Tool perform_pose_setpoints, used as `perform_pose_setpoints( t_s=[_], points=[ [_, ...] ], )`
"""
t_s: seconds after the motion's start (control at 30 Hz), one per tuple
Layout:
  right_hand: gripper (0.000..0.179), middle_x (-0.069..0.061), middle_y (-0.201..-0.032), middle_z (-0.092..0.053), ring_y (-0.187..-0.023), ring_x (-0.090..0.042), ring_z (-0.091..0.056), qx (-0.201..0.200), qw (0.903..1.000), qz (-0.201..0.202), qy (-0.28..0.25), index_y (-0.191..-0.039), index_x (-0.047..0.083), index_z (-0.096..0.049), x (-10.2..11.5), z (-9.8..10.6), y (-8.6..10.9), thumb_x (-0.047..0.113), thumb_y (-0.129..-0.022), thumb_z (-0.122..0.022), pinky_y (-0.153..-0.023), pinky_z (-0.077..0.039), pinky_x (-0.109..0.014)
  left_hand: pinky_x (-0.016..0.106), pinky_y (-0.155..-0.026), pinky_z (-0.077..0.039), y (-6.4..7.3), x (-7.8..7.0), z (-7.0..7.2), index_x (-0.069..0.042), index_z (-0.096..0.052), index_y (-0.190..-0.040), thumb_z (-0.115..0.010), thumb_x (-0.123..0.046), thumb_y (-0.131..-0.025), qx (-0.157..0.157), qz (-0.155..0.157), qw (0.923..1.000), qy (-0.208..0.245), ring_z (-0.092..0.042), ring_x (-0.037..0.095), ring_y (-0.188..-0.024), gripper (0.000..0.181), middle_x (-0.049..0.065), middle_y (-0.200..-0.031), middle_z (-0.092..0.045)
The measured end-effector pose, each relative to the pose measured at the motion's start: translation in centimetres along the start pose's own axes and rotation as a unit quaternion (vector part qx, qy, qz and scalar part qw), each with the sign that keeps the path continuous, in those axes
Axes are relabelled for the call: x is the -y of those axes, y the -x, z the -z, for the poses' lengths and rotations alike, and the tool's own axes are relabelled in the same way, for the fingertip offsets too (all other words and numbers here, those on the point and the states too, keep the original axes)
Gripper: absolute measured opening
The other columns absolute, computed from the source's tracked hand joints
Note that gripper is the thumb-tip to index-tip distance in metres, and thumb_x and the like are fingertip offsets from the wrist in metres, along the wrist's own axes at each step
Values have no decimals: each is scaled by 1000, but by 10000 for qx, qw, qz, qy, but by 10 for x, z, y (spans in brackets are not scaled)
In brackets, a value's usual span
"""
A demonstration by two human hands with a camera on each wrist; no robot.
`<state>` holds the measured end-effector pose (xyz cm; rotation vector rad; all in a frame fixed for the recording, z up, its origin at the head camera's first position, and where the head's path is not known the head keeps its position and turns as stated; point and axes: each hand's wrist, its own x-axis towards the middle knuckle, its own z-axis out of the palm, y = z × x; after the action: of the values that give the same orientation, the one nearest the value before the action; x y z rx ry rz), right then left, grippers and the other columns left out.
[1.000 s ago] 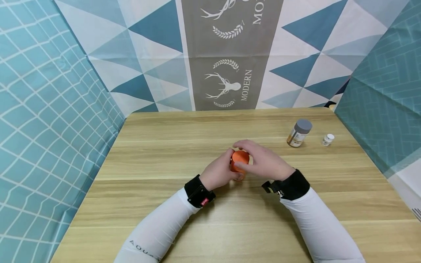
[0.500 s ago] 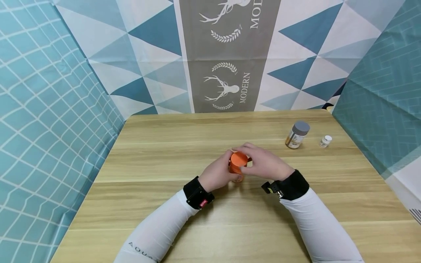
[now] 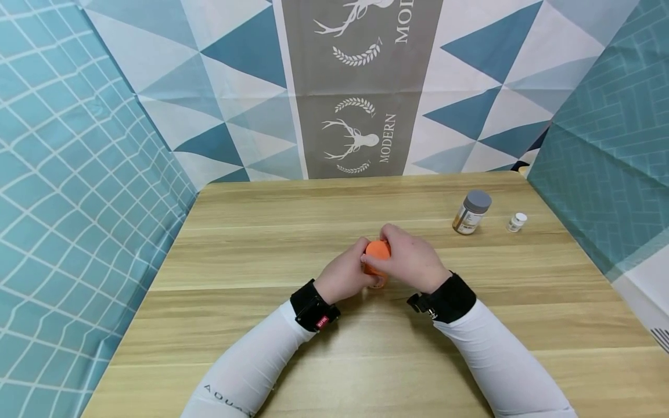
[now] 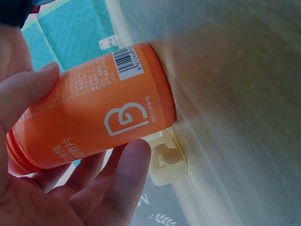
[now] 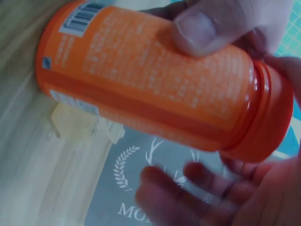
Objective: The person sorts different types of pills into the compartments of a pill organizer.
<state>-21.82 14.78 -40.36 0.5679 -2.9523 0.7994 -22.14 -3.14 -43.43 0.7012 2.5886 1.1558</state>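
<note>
Head view, with both wrist views consulted. Item: back cloth (image 3: 251, 98), triangles in blue and white flanking a grey panel with deer motif and the word MODERN. Item: left cloth (image 3: 68, 191), light blue with white grid lines. Item: right cloth (image 3: 611, 162), teal, brick-like pattern. Item: table (image 3: 261, 232), wood-grained top, lying between the cloths. Item: two white sleeves (image 3: 251, 354), one on each arm, the left one lettered. Item: left hand (image 3: 345, 274), wrapped about the body of the orange bottle (image 4: 94, 108), thumb on one side and fingers on the other. Item: right hand (image 3: 417, 261), thumb and forefinger pinching the bottle's orange cap (image 3: 377, 249); lower fingers spread and blurred in the right wrist view. The bottle itself: mid-table, between the hands, cap end up, base down by the tabletop, barcode (image 4: 127, 62) and pale print on its side. Item: two black wrist straps (image 3: 450, 299), the left bearing a red tag. Item: jar (image 3: 470, 215), grey lid, pale label, standing toward the far right of the table, well apart from the hands. Item: small white bottle (image 3: 516, 222), white-capped, near the jar on its right.
</note>
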Motion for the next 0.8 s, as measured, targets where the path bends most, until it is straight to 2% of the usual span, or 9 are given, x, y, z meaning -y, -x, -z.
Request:
perform_pose_setpoints(
  t_s=[0.07, 0.17, 0.23, 0.3, 0.43, 0.53, 0.67, 0.8],
  points=[
    [62, -4, -112, -64, -83, -16, -60, 138, 9991, 382, -98, -123, 12, -57, -1, 3, 0, 60, -86, -67, -69, -50, -33, 28, -78, -48, 0, 0, 0, -17, -47, -116, -84, -19, -79, -24, -24, 10000, -19, -57, 11, -86, 52, -6, -102, -60],
    [63, -4, -141, -51, -115, -18, -56, 432, 9923, 1115, -325, -143, 13, -49, -4, 11, 1, 42, -91, -68, -92, -49, -37, 29, -82, -48, 0, 0, 0, -16, -46, -127, -84, -21, -79, -57, -97, 9999, -54, -58, 11, -91, 62, -5, -107, -60],
    [57, -5, -147, -46, -128, -21, -50, 698, 9856, 1444, -528, -145, 13, -48, -7, 16, 3, 27, -93, -66, -102, -45, -40, 29, -85, -48, 0, 0, 1, -14, -43, -136, -84, -21, -79, -70, -128, 9999, -37, -59, 10, -94, 71, -4, -111, -60],
    [56, -7, -149, -45, -134, -24, -45, 871, 9815, 1586, -627, -145, 12, -49, -10, 20, 4, 15, -91, -62, -106, -42, -43, 29, -87, -48, 0, -1, 1, -13, -39, -141, -84, -22, -79, -73, -115, 9999, -31, -59, 10, -97, 77, -4, -114, -59],
    [56, -7, -143, -48, -127, -24, -50, 1031, 9803, 1527, -712, -145, 12, -51, -15, 23, 4, 10, -90, -61, -102, -45, -42, 28, -85, -49, 1, -1, 1, -14, -42, -135, -84, -23, -80, -58, -17, 10000, 6, -59, 11, -95, 70, -3, -114, -58],
    [53, -3, -131, -53, -111, -19, -56, 935, 9829, 1421, -705, -139, 12, -57, -15, 21, 2, 13, -87, -66, -95, -50, -39, 28, -83, -49, 0, 0, 0, -14, -44, -128, -85, -23, -79, -36, -4, 10000, 39, -59, 12, -94, 64, -2, -112, -58],
    [43, 0, -113, -56, -93, -14, -57, 694, 9894, 1107, -638, -124, 10, -63, -12, 15, -1, 22, -83, -72, -82, -52, -33, 27, -83, -49, -1, 2, 0, -13, -46, -122, -84, -20, -79, -7, -22, 9999, 140, -58, 12, -93, 58, -3, -110, -58],
    [34, 1, -92, -56, -76, -15, -54, 427, 9963, 549, -513, -104, 13, -59, -8, 8, -3, 35, -83, -73, -65, -48, -30, 28, -81, -48, -3, 4, -1, -13, -47, -115, -84, -17, -77, 7, -53, 9996, 266, -57, 13, -89, 54, -3, -105, -59]
  ],
)
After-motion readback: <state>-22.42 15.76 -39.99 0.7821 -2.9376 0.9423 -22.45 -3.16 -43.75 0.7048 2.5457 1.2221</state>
